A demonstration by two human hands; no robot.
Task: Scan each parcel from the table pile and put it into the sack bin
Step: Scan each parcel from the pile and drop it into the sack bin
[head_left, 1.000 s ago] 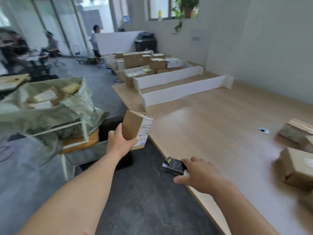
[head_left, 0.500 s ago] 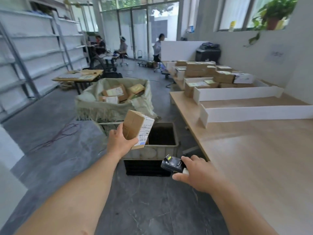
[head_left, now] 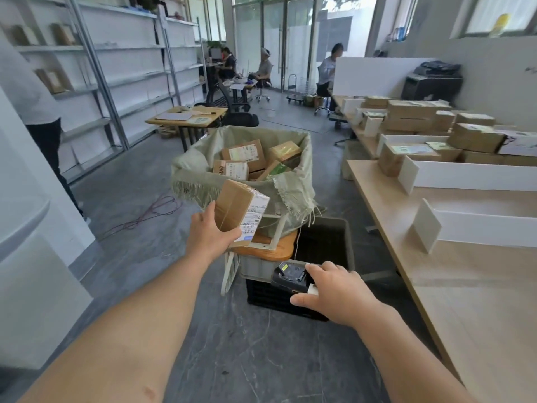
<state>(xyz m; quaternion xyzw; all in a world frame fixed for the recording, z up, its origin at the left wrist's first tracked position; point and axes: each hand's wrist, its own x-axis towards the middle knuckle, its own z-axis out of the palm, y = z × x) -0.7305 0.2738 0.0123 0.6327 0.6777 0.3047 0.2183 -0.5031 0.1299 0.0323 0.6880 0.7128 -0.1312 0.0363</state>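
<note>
Right, L hand (head_left: pixel 210 237) has its fingers (head_left: pixel 229 238) & thumb curled round the lower end of the parcel (head_left: pixel 235 209). Label side faces right. It's held up in the air just in front of the sack bin (head_left: pixel 293 193), near the frayed front rim but not over the opening yet. R hand (head_left: pixel 340 295) grips the scanner (head_left: pixel 290 277) low down, fingers wrapped over it, well apart from the parcel.

The sack already holds several boxes (head_left: pixel 244 154), heaped close to the rim.

Risks, imo:
- The grip is on the bottom corner only, so a toss could tip the parcel & drop it short, onto the floor or into the open crate (head_left: pixel 348 245) beside the sack.
- Landing on the heap, it might slide back out.

Can't tell if the label's been scanned.
</note>
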